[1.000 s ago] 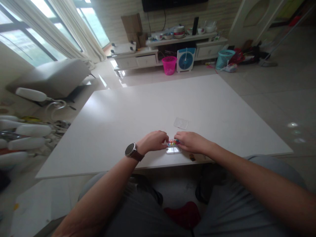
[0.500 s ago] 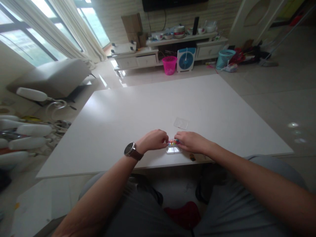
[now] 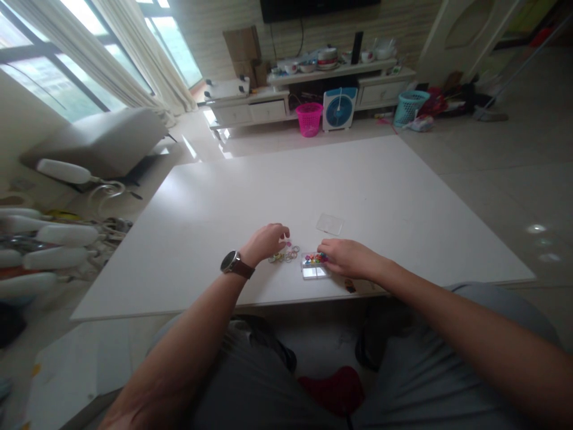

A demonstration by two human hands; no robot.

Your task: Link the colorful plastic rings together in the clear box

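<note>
Left fingers (image 3: 285,229) loosely curled, rings (image 3: 279,257) just bodyward; right fingers (image 3: 323,246) bent over the right edge of the box (image 3: 309,273) — it lies leftward of them, farther from the left; whether either grips anything, I cannot tell.

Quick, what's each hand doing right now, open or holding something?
Left hand: fingers curled beside the small rings; grip can't be told.
Right hand: fingers at the clear box's right end; grip can't be told.
</note>
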